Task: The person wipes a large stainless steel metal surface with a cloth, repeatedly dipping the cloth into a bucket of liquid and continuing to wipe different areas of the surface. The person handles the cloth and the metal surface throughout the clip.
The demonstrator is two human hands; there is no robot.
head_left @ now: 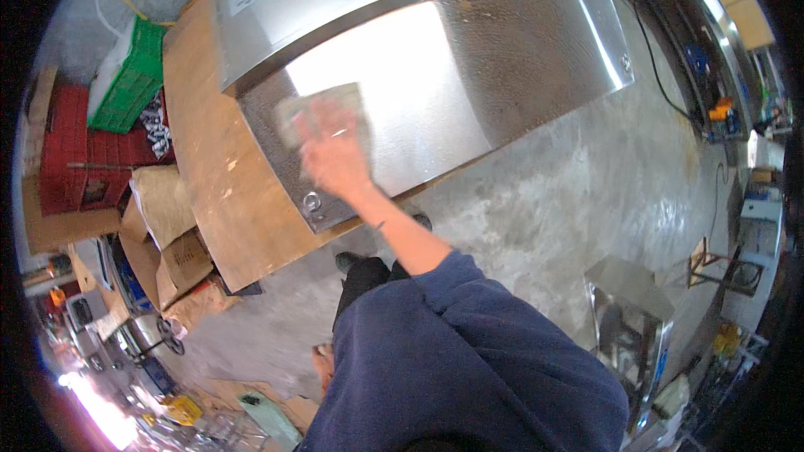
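Note:
My right hand point(332, 141) reaches forward over a large stainless steel panel with a raised back part, pressing a greyish-beige cloth point(354, 102) against its surface. Fingers and cloth are smeared by motion. The steel panel point(502, 54) shines brightly in its middle and looks wet or streaked toward the right. A small round fitting point(311, 201) sits at its near left corner, close to my wrist. My left hand point(322, 366) hangs low beside my body, away from the panel; the sleeve covers most of it and its fingers do not show clearly.
Under the panel lies a wooden board point(201, 142) that sticks out on the left. Beyond it are a green crate point(134, 79), red crates point(67, 151) and an open cardboard box point(172, 264). A metal stand point(628, 293) is on the concrete floor at right.

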